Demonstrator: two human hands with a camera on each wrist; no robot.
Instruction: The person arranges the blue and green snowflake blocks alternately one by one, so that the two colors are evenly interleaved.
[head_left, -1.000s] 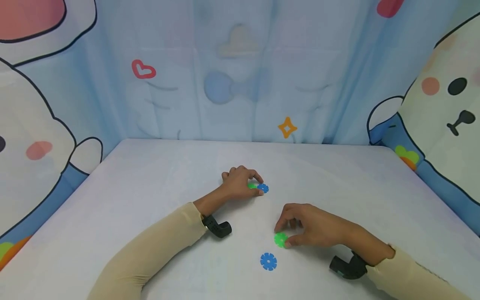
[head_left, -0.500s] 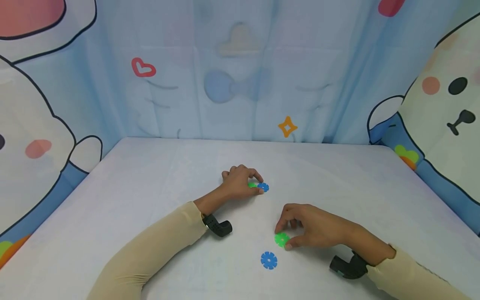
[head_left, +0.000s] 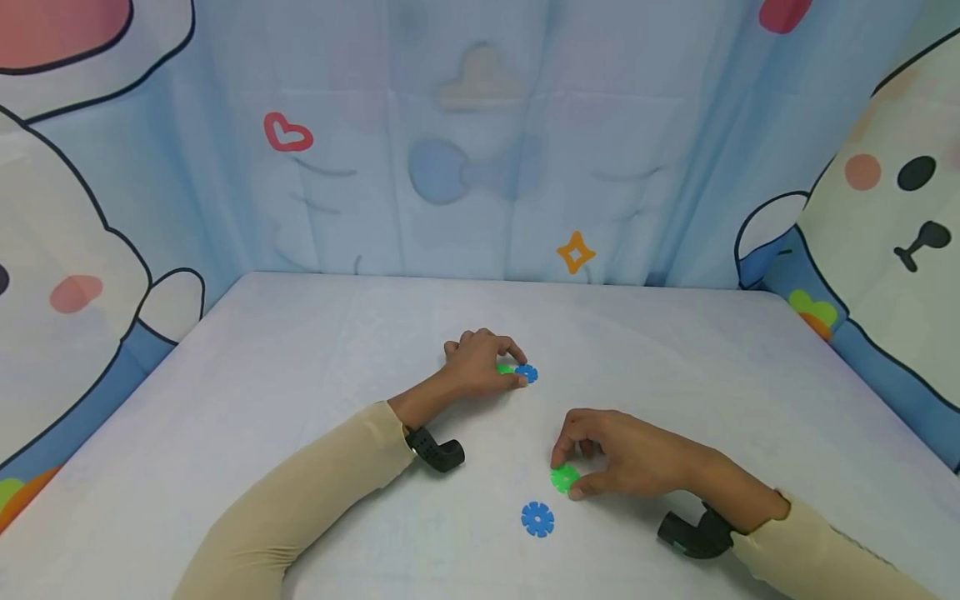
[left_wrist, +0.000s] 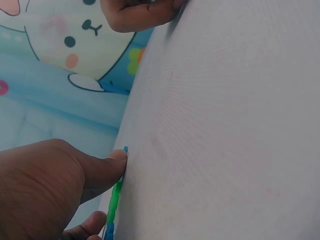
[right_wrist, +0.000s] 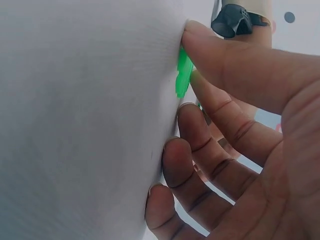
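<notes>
My left hand [head_left: 482, 364] is at the middle of the table, thumb and index finger pinching a blue notched plastic disc [head_left: 527, 374]. A green disc [head_left: 506, 368] sits against it, partly hidden by the fingers. From the left wrist view, the green disc [left_wrist: 114, 202] has blue showing at both of its ends. Nearer the front, my right hand [head_left: 630, 454] holds a single green notched disc [head_left: 565, 478] by its edge between thumb and index finger. That green disc [right_wrist: 184, 74] is close against the tabletop, and the other fingers curl down to the cloth.
A loose blue notched disc [head_left: 537, 519] lies flat in front of the right hand. The white table [head_left: 360, 333] reaches back to a blue curtain [head_left: 337, 225] printed with cartoon animals. Each wrist wears a black band [head_left: 438, 454] with a camera.
</notes>
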